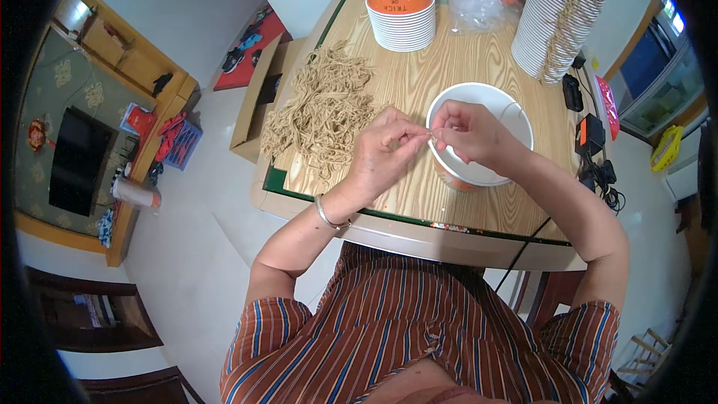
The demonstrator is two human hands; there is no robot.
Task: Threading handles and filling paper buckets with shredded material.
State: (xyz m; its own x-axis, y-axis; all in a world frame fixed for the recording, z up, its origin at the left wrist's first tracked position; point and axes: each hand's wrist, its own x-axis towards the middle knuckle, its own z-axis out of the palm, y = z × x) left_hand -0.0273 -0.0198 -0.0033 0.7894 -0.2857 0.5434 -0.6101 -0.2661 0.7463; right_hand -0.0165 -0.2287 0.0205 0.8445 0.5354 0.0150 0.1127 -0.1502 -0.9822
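Note:
A white paper bucket (479, 93) with an orange outside stands upright in front of me, its inside showing. My left hand (381, 151) is at its left rim, thumb and finger pinched together. My right hand (475, 138) reaches over the bucket from the right, and its pinched fingertips meet those of my left. Between them shows a tiny tan bit that looks like twine (431, 135); most of it is hidden by the fingers. A thin strand curves near the bucket's far right inner wall. Left of my hands lies a loose heap of tan twine cords (318, 108).
Stacked orange and white paper buckets (402, 30) stand at the table's far side. Tan cords hang down the right stack (557, 26). A crumpled clear plastic bag (485, 4) lies between stacks. Black adapters and cables (592, 135) line the right edge. A cardboard box (258, 97) sits left of the table.

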